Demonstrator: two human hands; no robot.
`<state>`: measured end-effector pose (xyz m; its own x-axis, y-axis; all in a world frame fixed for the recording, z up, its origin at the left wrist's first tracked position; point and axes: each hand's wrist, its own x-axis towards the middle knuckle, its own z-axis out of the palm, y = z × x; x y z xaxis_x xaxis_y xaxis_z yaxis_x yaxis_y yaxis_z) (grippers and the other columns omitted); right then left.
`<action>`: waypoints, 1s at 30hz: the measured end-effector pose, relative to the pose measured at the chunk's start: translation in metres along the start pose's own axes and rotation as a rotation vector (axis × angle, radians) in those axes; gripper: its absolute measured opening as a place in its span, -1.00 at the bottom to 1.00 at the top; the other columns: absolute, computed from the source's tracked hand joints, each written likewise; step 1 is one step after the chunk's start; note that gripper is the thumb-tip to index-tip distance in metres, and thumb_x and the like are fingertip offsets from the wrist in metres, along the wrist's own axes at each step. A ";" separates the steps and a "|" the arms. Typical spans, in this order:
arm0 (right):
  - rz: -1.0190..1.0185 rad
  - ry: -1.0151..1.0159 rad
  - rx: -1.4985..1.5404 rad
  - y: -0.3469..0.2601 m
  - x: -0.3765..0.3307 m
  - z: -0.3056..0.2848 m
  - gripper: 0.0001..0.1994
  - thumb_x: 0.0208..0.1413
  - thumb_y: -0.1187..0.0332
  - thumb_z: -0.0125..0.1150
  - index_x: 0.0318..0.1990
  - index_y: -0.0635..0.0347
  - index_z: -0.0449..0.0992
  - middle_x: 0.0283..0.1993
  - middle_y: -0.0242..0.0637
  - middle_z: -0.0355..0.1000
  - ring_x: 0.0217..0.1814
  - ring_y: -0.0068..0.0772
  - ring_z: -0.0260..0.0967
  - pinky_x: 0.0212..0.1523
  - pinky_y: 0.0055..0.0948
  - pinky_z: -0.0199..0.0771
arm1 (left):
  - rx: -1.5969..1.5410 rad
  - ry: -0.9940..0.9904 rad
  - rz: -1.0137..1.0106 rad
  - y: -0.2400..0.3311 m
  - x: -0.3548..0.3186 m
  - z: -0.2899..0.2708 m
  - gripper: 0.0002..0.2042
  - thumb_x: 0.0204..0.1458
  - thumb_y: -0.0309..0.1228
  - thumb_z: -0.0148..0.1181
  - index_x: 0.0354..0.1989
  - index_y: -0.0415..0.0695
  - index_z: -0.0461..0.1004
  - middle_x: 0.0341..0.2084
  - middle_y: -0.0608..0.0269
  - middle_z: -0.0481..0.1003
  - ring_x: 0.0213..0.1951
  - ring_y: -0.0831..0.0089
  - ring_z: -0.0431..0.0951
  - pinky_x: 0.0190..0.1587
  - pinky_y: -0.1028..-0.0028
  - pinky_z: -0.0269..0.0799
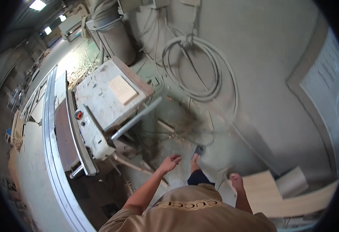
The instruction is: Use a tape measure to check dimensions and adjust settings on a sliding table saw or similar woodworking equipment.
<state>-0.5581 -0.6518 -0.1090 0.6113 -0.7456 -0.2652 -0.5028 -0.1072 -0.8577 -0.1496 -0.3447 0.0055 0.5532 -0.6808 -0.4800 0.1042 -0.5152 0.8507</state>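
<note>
My left hand (pixel 170 163) hangs in the air in front of my body, its fingers loosely stretched and apart, holding nothing. Nearest to it is the saw-like machine table (pixel 96 87) ahead on the left, which the hand does not touch. On that grey top lies a pale wooden board (pixel 122 89). Lower down, my right hand (pixel 237 181) is curled into a loose fist at my side, with nothing seen in it. Beside it on the right lie light wooden panels (pixel 259 189), apart from the hand.
A long metal rail (pixel 50 127) runs along the left. A metal bar (pixel 136 118) juts from the table's near side. Wood offcuts (pixel 165 125) litter the floor. A coiled hose (pixel 219 75) hangs on the wall; a bin (pixel 117 40) stands behind the table.
</note>
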 end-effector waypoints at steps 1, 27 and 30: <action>-0.099 0.023 -0.068 -0.040 0.056 -0.008 -0.88 0.24 0.38 0.32 -0.22 0.25 0.61 -0.34 -0.42 0.54 -0.25 -0.58 0.43 -0.20 -0.47 0.46 | -0.007 0.021 0.014 0.022 0.025 -0.009 -0.51 0.31 -0.12 0.13 0.25 -0.24 0.47 -0.14 0.19 0.62 -0.15 0.40 0.59 -0.09 0.38 0.52; -0.753 1.292 -1.217 -0.771 0.759 -0.096 -0.18 0.35 -0.08 0.17 0.54 0.29 0.05 0.62 0.19 -0.11 0.68 0.17 -0.22 0.58 0.09 -0.13 | -0.425 0.759 0.914 0.786 0.696 -0.700 -0.42 0.26 0.14 -0.08 0.27 0.02 0.50 0.02 0.34 0.53 -0.19 0.43 0.33 -0.13 0.38 0.35; -0.689 1.446 -1.232 -0.774 0.776 -0.083 -0.22 0.37 -0.05 0.15 0.53 0.28 0.09 0.60 0.16 -0.04 0.66 0.16 -0.16 0.58 0.06 -0.12 | -0.379 0.728 0.918 0.871 0.776 -0.782 -0.39 0.29 0.14 -0.12 0.24 -0.06 0.53 -0.04 0.38 0.54 -0.25 0.43 0.28 -0.15 0.37 0.31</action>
<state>0.2544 -1.2024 0.3857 0.3180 -0.2010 0.9265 -0.8951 -0.3857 0.2236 1.0167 -0.9149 0.5408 0.8669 -0.1993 0.4569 -0.4003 0.2677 0.8764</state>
